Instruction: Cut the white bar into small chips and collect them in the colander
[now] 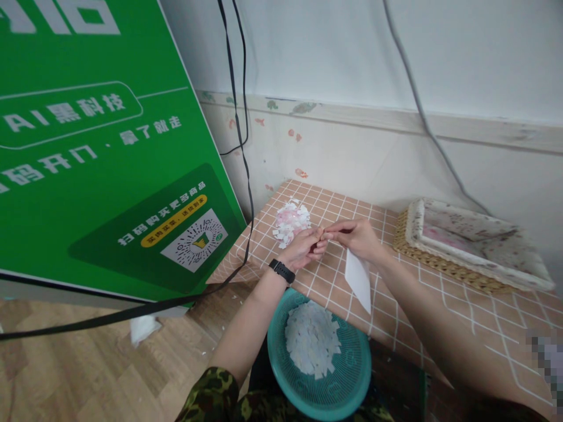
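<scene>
My left hand (304, 248), with a black watch band (282, 271) at its wrist, is closed, its fingertips meeting those of my right hand above the table. Whatever lies between its fingers is too small to make out. My right hand (359, 237) is closed in a pinch, and a white paper sheet (358, 282) hangs down from it. Just left of my left hand lies a loose pile of small white and pink pieces (292, 221). Below both hands, a teal plastic basket (319, 404) at my lap holds a heap of small whitish pieces (311, 340).
A checked brown cloth covers the table (338, 202) against the wall. To the right stands a cloth-lined wicker basket (444, 261). A big green panel (109, 193) rises at the left, and black cables (250, 193) hang in front of the table's left corner.
</scene>
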{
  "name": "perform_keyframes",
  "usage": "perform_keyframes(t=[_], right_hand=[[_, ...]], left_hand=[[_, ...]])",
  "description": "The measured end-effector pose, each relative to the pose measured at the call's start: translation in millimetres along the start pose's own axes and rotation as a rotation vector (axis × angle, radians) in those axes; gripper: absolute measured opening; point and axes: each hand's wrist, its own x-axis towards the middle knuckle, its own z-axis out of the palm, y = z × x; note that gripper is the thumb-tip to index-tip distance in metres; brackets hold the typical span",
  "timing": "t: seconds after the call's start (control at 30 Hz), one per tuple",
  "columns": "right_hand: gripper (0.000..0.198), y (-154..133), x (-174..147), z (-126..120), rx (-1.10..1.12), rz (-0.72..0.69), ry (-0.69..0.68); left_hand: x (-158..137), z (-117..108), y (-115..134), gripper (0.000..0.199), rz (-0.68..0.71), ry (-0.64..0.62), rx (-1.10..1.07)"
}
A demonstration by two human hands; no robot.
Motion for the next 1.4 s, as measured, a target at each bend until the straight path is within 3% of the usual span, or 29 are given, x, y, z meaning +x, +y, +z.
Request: perform_keyframes(t=[0.6,1.03,1.27,1.4], right_hand=[[0.027,1,0,0,0.03,0.01,-0.029],[0.021,-8,-1,1,-0.048,-0.025,-0.038],[0.024,-2,-2,-4,-0.051,-0.031,-0.09],[0.029,-4,-2,-2,-0.066,0.023,0.001]], left_hand=[[0,0,0,0.027,0.021,0.02,0.012],[1,-3,-4,0.023,0.023,-0.012,-0.036],[2,0,-5,0.027,0.054,0.071,0.048],[5,2,-7,0.024,0.06,0.111,0.079]])
